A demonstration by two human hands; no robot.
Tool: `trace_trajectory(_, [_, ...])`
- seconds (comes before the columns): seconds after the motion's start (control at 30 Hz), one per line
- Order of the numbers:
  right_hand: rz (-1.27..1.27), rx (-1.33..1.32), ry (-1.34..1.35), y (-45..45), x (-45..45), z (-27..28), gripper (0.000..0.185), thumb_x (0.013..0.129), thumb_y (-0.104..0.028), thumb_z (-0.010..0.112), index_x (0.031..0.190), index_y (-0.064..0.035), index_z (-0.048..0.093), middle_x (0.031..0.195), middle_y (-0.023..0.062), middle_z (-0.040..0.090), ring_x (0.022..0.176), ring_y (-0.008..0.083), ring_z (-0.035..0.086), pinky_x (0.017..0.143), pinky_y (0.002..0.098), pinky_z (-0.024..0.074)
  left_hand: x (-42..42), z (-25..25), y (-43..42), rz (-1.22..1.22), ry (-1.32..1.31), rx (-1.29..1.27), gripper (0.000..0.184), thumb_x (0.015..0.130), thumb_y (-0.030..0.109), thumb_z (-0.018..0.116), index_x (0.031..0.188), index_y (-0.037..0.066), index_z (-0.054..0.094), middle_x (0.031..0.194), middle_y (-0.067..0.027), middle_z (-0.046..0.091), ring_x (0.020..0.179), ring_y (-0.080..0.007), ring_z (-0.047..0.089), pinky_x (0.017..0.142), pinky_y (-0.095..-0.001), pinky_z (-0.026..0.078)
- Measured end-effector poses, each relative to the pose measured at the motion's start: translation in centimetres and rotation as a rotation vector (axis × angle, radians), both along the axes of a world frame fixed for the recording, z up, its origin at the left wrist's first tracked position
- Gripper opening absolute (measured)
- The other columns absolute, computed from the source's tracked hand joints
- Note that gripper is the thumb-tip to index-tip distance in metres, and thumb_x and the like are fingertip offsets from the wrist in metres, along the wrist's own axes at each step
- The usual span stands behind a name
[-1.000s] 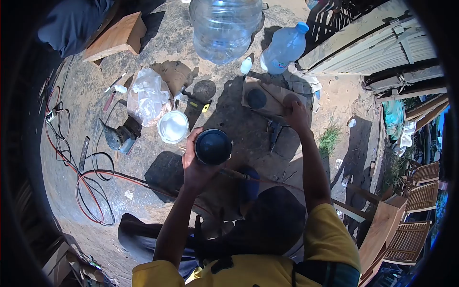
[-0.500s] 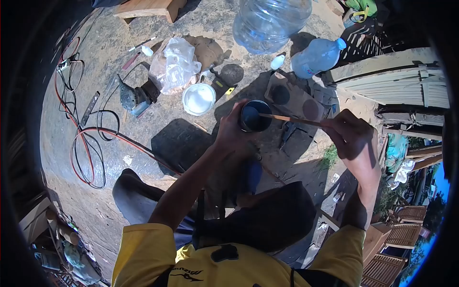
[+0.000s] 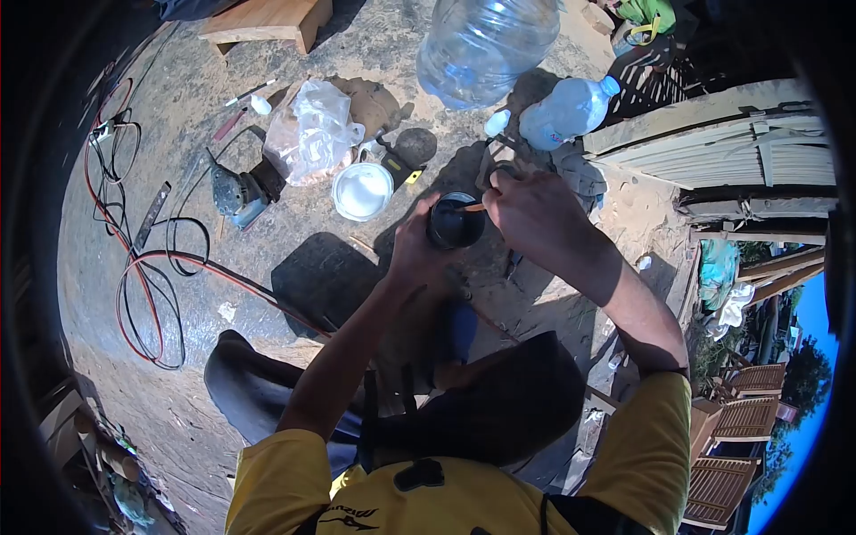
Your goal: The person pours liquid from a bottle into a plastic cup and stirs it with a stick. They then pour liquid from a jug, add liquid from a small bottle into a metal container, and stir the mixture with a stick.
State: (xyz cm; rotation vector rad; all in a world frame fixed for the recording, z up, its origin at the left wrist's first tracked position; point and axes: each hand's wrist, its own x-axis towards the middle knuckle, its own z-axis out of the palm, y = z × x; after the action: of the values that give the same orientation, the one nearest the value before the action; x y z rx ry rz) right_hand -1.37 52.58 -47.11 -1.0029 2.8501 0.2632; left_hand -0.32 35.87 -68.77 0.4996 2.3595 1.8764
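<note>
My left hand (image 3: pixel 410 248) is wrapped around a dark cup (image 3: pixel 456 234) from its left side. Inside the cup is a dark content that I cannot make out clearly. A thin wooden stick (image 3: pixel 473 208) dips into the cup, and my right hand (image 3: pixel 533 207) grips its outer end just beyond the right rim. Close to the left hand, a round white tub (image 3: pixel 363 192) with white content stands on the ground. A dark tool with a yellow part (image 3: pixel 406 171) lies beside that tub.
A power sander (image 3: pixel 234 192) and a crumpled plastic bag (image 3: pixel 314 132) lie to the left. Red and black cords (image 3: pixel 209 264) loop over the ground. A large clear bottle (image 3: pixel 489 49), a smaller bottle (image 3: pixel 563 114) and a low wooden stand (image 3: pixel 267 22) are further back.
My right hand has moved left, close to the cup's rim, and less of the stick shows. The left hand still holds the cup. The whole view has shifted slightly.
</note>
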Motion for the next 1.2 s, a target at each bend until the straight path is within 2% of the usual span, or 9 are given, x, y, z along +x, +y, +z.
trace_trajectory(0.1, [-0.029, -0.019, -0.029, 0.3, 0.2, -0.6, 0.008, 0.087, -0.012, 0.067, 0.089, -0.0052, 0.071, 0.092, 0.0108, 0.068, 0.078, 0.0286, 0.073, 0.072, 0.043, 0.0573, 0.3, 0.2, -0.4, 0.003, -0.066, -0.022, 0.101, 0.066, 0.028, 0.097, 0.149, 0.002, 0.047, 0.132, -0.0222, 0.069, 0.122, -0.0386, 0.069, 0.104, -0.046, 0.056])
trace_trajectory(0.17, [0.023, -0.084, 0.007, 0.6, 0.5, -1.0, 0.007, 0.087, -0.012, 0.067, 0.089, -0.0057, 0.071, 0.091, 0.0102, 0.067, 0.079, 0.0288, 0.073, 0.072, 0.0434, 0.0571, 0.4, 0.1, -0.3, 0.029, -0.078, 0.02, 0.095, 0.065, 0.025, 0.099, 0.146, 0.011, 0.052, 0.123, -0.0142, 0.075, 0.115, -0.0298, 0.074, 0.1, -0.0422, 0.058])
trace_trajectory(0.37, [-0.11, -0.087, 0.009, 1.7, 1.0, -1.7, 0.007, 0.085, -0.011, 0.068, 0.089, -0.0064, 0.071, 0.088, 0.0092, 0.066, 0.078, 0.0285, 0.073, 0.071, 0.0443, 0.0573, 0.1, 0.1, 0.3, 0.01, -0.077, -0.025, 0.096, 0.066, 0.023, 0.099, 0.147, 0.01, 0.051, 0.127, -0.0143, 0.072, 0.12, -0.0283, 0.072, 0.102, -0.0409, 0.057])
trace_trajectory(0.47, [-0.159, -0.036, -0.031, 3.1, 1.1, -2.1, 0.007, 0.084, -0.011, 0.068, 0.089, -0.0063, 0.07, 0.088, 0.0081, 0.065, 0.077, 0.0273, 0.072, 0.07, 0.0452, 0.0573, -0.3, -1.3, 1.3, 0.002, -0.01, 0.082, 0.093, 0.067, 0.026, 0.097, 0.144, 0.003, 0.051, 0.134, -0.0204, 0.067, 0.123, -0.0368, 0.069, 0.103, -0.0454, 0.056])
trace_trajectory(0.77, [-0.243, -0.011, 0.096, 6.4, 2.1, -3.6, 0.01, 0.076, -0.01, 0.073, 0.085, -0.0058, 0.071, 0.086, 0.0071, 0.068, 0.077, 0.0258, 0.072, 0.065, 0.0399, 0.0524, -2.4, -1.4, 4.3, -0.113, -0.081, 0.043, 0.09, 0.068, 0.022, 0.096, 0.144, 0.009, 0.05, 0.125, -0.0183, 0.072, 0.117, -0.0353, 0.072, 0.098, -0.0452, 0.058])
trace_trajectory(1.07, [-0.602, -0.382, 0.022, 12.7, 6.1, -4.1, 0.007, 0.093, -0.013, 0.072, 0.097, -0.0074, 0.073, 0.091, 0.0092, 0.069, 0.085, 0.0333, 0.072, 0.073, 0.0433, 0.0561, -4.1, -3.2, 6.8, -0.207, -0.141, 0.064, 0.085, 0.071, 0.022, 0.096, 0.143, 0.01, 0.051, 0.123, -0.0159, 0.072, 0.116, -0.0312, 0.073, 0.097, -0.0434, 0.058])
trace_trajectory(1.13, [-0.697, -0.522, -0.034, 14.7, 7.1, -5.2, 0.011, 0.094, -0.012, 0.07, 0.103, -0.0058, 0.072, 0.098, 0.0156, 0.07, 0.089, 0.04, 0.07, 0.076, 0.0478, 0.0564, -4.4, -3.6, 7.2, -0.219, -0.169, 0.071, 0.085, 0.071, 0.023, 0.096, 0.143, 0.011, 0.051, 0.123, -0.0156, 0.072, 0.116, -0.0308, 0.073, 0.096, -0.0431, 0.058])
trace_trajectory(1.17, [-0.685, -0.516, 0.01, 15.8, 7.8, -6.3, 0.011, 0.093, -0.01, 0.072, 0.103, -0.0041, 0.074, 0.093, 0.0113, 0.069, 0.084, 0.0306, 0.072, 0.073, 0.0401, 0.0557, -4.6, -4.0, 7.4, -0.212, -0.176, 0.055, 0.085, 0.071, 0.023, 0.096, 0.143, 0.011, 0.052, 0.123, -0.0154, 0.072, 0.116, -0.0307, 0.072, 0.096, -0.0429, 0.058])
trace_trajectory(1.2, [-0.69, -0.521, 0.01, 16.9, 8.4, -7.5, 0.011, 0.093, -0.01, 0.072, 0.103, -0.0041, 0.074, 0.093, 0.0113, 0.069, 0.084, 0.0306, 0.072, 0.073, 0.0401, 0.0557, -4.8, -4.3, 7.5, -0.206, -0.184, 0.039, 0.086, 0.07, 0.024, 0.096, 0.143, 0.012, 0.052, 0.122, -0.0152, 0.072, 0.116, -0.0305, 0.072, 0.096, -0.0427, 0.058])
